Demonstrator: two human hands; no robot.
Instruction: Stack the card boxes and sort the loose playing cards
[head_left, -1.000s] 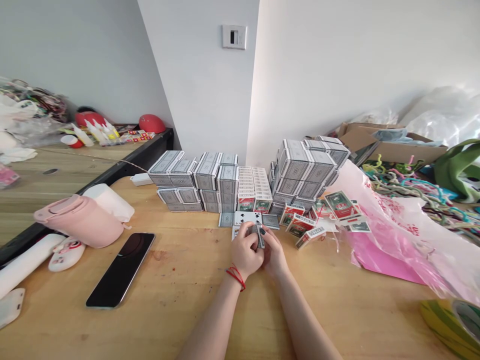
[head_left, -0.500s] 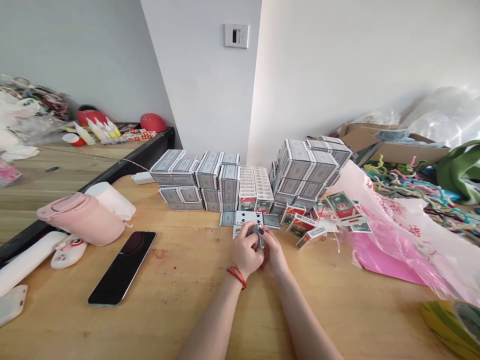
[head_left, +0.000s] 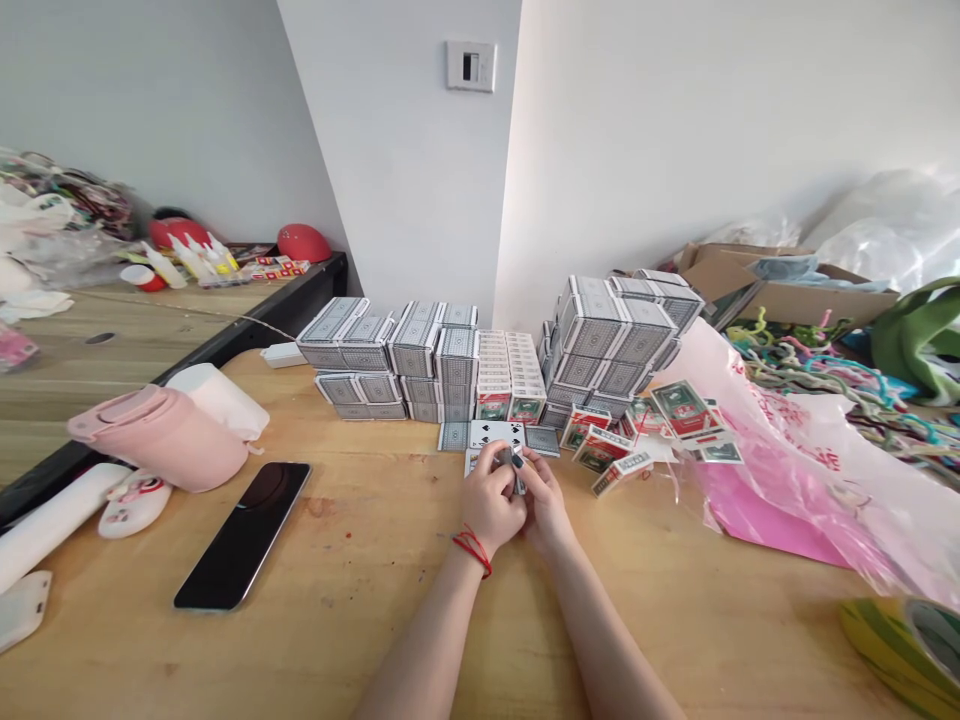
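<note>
My left hand (head_left: 495,505) is closed around a small pack of playing cards (head_left: 517,476), a red string bracelet at its wrist. Against the same pack my right hand (head_left: 546,505) presses from the other side, fingers bent. Most of the pack is hidden by my fingers. Just beyond them a face-up spade card (head_left: 498,433) lies on the table, with a face-down card (head_left: 455,436) to its left and another face-down card (head_left: 542,441) to its right. Part of one more card shows beside my left fingers.
Stacked grey-backed decks (head_left: 360,345) and more stacks (head_left: 615,335) flank two rows of card boxes (head_left: 510,375). Loose card boxes (head_left: 604,448) lie at right near pink plastic (head_left: 780,500). A phone (head_left: 244,535), a pink cup (head_left: 161,440) and a tape roll (head_left: 904,645) are around.
My right thumb and fingers have shifted slightly on the card pack. The whole view has moved a little; the surrounding things keep their places.
</note>
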